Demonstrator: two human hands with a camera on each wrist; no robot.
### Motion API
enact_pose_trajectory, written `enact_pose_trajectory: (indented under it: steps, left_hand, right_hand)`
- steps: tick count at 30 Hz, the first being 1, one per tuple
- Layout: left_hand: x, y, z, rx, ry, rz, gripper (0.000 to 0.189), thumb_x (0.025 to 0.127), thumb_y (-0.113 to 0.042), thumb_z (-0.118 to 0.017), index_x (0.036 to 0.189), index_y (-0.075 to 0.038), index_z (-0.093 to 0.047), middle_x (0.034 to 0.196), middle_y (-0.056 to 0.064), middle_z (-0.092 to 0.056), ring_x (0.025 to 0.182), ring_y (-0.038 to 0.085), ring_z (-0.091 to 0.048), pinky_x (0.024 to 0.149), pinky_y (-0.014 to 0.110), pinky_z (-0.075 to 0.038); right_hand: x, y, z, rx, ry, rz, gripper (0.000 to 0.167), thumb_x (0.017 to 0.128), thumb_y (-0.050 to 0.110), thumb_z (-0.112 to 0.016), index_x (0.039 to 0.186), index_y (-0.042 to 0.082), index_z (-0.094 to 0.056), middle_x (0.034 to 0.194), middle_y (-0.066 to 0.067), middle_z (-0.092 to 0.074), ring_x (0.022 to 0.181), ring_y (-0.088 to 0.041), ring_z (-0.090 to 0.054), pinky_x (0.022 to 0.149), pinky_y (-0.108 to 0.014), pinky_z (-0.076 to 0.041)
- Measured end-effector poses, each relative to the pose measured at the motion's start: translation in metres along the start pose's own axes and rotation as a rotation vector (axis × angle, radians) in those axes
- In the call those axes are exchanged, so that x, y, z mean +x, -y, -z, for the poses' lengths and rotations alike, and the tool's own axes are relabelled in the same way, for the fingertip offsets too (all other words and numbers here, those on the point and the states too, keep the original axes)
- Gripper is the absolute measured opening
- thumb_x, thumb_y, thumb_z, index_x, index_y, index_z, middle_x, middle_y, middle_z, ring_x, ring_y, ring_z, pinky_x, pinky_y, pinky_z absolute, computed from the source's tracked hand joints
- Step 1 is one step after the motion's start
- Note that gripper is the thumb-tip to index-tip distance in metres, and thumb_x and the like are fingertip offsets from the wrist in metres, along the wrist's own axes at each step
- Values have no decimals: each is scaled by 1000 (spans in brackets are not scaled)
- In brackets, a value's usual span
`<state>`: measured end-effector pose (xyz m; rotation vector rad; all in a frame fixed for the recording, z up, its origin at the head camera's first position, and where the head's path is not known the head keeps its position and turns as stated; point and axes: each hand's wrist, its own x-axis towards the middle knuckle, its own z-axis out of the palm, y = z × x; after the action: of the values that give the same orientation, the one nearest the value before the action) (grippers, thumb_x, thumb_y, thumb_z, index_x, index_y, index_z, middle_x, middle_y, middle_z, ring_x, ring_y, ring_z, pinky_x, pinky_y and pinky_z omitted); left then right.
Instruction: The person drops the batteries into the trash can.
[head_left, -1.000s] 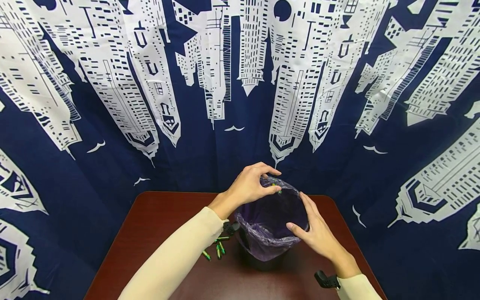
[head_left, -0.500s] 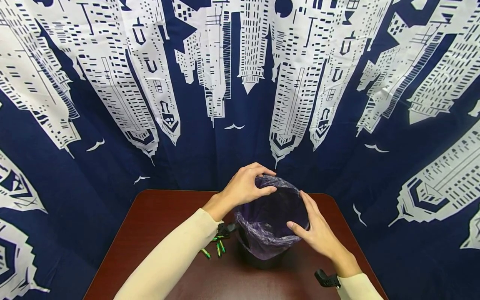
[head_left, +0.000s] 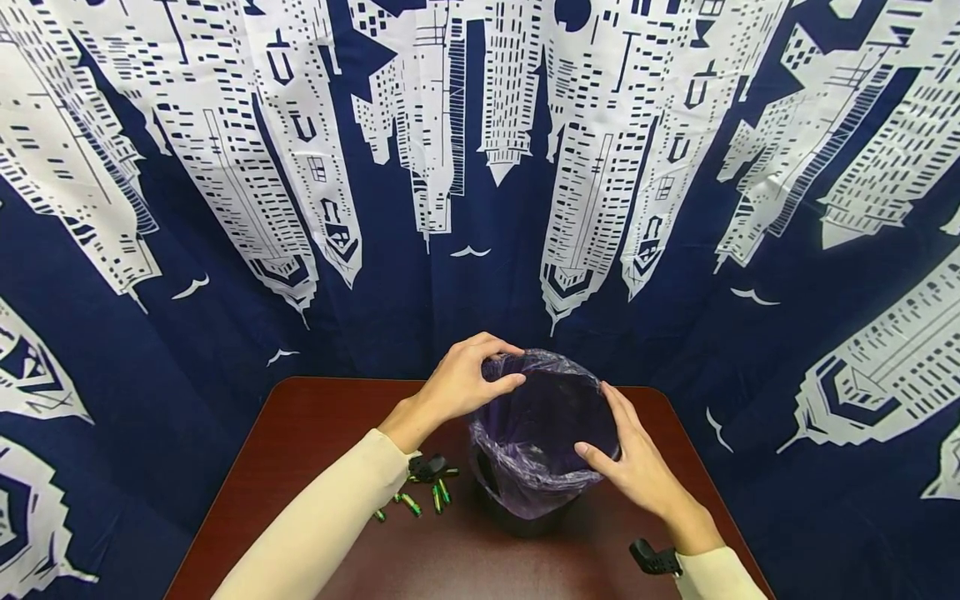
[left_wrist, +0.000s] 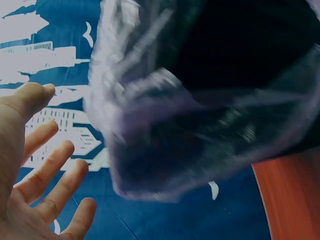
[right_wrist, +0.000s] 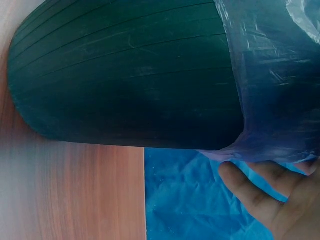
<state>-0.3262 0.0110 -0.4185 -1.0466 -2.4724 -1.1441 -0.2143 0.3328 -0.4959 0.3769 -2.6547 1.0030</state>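
A dark trash can [head_left: 517,523], lined with a translucent purple bag [head_left: 525,483], stands on the table. My right hand [head_left: 637,458] holds its right rim, thumb over the opening and fingers along the outside. In the right wrist view, fingers [right_wrist: 250,187] lie against the bag below the can's ribbed green wall [right_wrist: 125,80]. My left hand [head_left: 465,379] is at the far left of the rim, thumb and fingers spread with nothing between them. The left wrist view shows its fingers [left_wrist: 55,170] apart from the bag. The inside of the can is too dark to make out.
Several small green-and-yellow cylinders that look like batteries [head_left: 441,497] lie on the reddish-brown table [head_left: 315,442] left of the can, some partly behind the left wrist camera [head_left: 427,468]. A navy curtain [head_left: 420,317] with white buildings hangs behind the table.
A second ago small green-and-yellow pieces showed at my left fingertips over the can; they are gone from there now. My left hand has drawn back to the left. The right hand has stayed put.
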Motion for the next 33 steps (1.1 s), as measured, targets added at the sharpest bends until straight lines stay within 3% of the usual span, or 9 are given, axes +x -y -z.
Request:
enact_pose_trajectory:
  steps: [6,15,24,33]
  left_hand:
    - [-14,18,6,-22,-46,10,42,103,-31,-91,140,-14,-83,136,11,-82,120,30,-79,112,52,-65]
    - [-41,43,10,-25,-106,59,39,105,-29,-90,141,-16,-83,137,7,-81,118,32,-80,105,51,-67]
    - [-78,75,12,-20,-137,151,38,104,-25,-90,141,-18,-84,136,7,-82,132,37,-77,115,60,-63]
    - [-116,104,14,46,-157,227,38,105,-26,-90,140,-14,-83,138,10,-81,136,37,-76,117,61,-62]
  right_hand:
    - [1,-1,0,4,-6,5,110,99,39,-84,184,3,-25,189,-26,-28,170,-60,-35,128,-91,-32]
    - [-1,1,2,9,-3,4,110,100,37,-85,185,6,-23,189,-26,-28,171,-60,-34,128,-91,-33]
    - [-2,4,4,13,5,-6,110,100,38,-84,186,8,-22,190,-26,-27,171,-60,-34,128,-92,-32]
    - [1,5,1,10,13,-9,110,101,39,-83,186,8,-21,190,-26,-26,171,-60,-33,128,-92,-32]
